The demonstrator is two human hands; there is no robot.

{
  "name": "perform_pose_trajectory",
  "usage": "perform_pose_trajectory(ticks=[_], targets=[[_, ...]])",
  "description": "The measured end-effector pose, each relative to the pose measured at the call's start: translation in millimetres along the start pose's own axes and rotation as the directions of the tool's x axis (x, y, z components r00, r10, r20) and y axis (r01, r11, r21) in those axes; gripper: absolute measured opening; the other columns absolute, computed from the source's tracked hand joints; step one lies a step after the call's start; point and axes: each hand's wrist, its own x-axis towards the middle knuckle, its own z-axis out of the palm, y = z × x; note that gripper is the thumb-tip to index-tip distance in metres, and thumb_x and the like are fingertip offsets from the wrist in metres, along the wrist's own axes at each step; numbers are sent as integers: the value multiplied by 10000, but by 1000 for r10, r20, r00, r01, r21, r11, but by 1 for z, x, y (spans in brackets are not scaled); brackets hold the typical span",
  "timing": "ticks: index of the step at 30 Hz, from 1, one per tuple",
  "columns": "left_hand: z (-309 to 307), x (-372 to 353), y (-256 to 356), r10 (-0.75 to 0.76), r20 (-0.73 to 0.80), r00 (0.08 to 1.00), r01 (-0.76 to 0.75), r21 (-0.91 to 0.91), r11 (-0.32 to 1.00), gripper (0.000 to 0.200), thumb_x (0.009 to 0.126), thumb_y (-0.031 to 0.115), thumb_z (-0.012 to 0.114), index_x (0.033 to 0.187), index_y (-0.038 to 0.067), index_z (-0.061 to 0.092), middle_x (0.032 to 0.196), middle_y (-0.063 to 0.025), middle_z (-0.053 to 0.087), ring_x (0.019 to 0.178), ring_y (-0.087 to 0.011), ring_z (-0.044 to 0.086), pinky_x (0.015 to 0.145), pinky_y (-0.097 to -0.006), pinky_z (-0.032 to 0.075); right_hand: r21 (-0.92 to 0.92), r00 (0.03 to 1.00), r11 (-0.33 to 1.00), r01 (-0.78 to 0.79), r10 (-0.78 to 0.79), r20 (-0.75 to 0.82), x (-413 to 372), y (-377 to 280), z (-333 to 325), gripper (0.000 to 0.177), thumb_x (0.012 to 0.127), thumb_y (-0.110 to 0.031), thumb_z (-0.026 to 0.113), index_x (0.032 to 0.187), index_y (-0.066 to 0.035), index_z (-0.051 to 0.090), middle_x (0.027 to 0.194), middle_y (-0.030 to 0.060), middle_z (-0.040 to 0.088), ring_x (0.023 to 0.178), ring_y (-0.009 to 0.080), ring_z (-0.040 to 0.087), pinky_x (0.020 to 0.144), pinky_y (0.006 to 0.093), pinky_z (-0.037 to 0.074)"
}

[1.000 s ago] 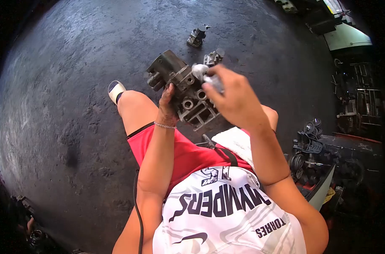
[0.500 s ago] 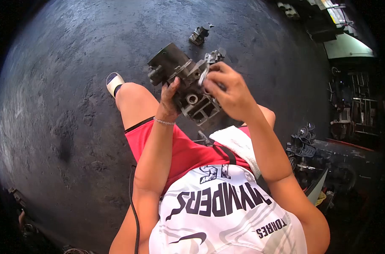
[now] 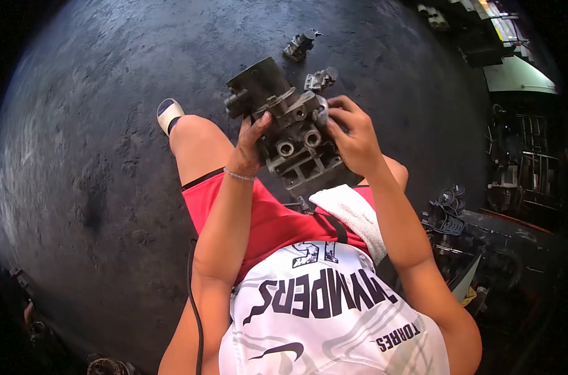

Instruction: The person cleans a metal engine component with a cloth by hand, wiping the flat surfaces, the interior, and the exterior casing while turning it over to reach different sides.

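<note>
We record a shift of contact on the metal assembly (image 3: 288, 130), which is raised above the floor (image 3: 96, 137), beyond the lap and between the knees. Half a second ago the right hand (image 3: 355, 134) covers part of the front face; it now sits at the upper right edge. Two round ports (image 3: 312, 139) consequently stand in full view where only one shows in the previous frame. We judge that the rubbing contact has passed from face to edge and that the front can now be looked over.

The left hand (image 3: 249, 144) grips the assembly from its left side, thumb laid along the front; we find its hold unchanged. The right hand pinches a pale wad (image 3: 322, 110) between bent fingers, pressed to the edge; we cannot tell its material.

Our count follows. Held: one assembly, bearing one dark cylindrical housing (image 3: 262, 78) at its upper left and the two ports noted; one wad. On the floor beyond: two smaller metal units, the farther unit (image 3: 298, 47) dark, the nearer unit (image 3: 321, 79) lighter in tone. On the person: one white towel (image 3: 353, 209) over the right thigh, one bracelet (image 3: 240, 175) at the left wrist.
</note>
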Motion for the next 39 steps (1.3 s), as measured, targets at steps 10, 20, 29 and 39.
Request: perform_pose_trajectory(ticks=[10, 20, 29, 39], targets=[[2, 2, -6, 14, 7, 1000, -15, 78, 997, 554, 767, 285, 635, 1215, 27, 435, 1108, -111, 556, 1007, -230, 562, 864, -374, 471, -13, 973, 987, 158, -158, -169, 32, -48, -11, 174, 824, -131, 567, 937, -7, 609, 971, 147, 588, 887, 254, 582, 799, 330, 445], [1, 3, -14, -25, -157, 987, 28, 11, 1000, 538, 785, 253, 620, 1231, 43, 405, 1121, -90, 537, 990, -209, 564, 843, -345, 475, -241, 962, 936, 258, -273, -28, 32, -28, 13, 276, 704, -179, 698, 919, -26, 617, 970, 158, 596, 979, 331, 527, 810, 389, 456], [2, -1, -14, 50, -39, 998, -46, 103, 994, 566, 755, 200, 629, 1238, 33, 386, 1119, -103, 538, 999, -223, 562, 866, -358, 472, -135, 958, 949, 286, -280, 60, 39, -27, 4, 150, 768, -153, 628, 810, -9, 622, 1054, 178, 563, 956, 341, 525, 825, 394, 422], [0, 0, -14, -44, 23, 999, 41, 121, 992, 630, 728, 201, 676, 1256, 32, 377, 1122, -111, 544, 1008, -231, 561, 870, -370, 472, 122, 978, 974, 190, -199, 61, 25, -11, -2, 178, 799, -162, 594, 833, 6, 641, 1133, 198, 549, 927, 331, 582, 793, 344, 450]])
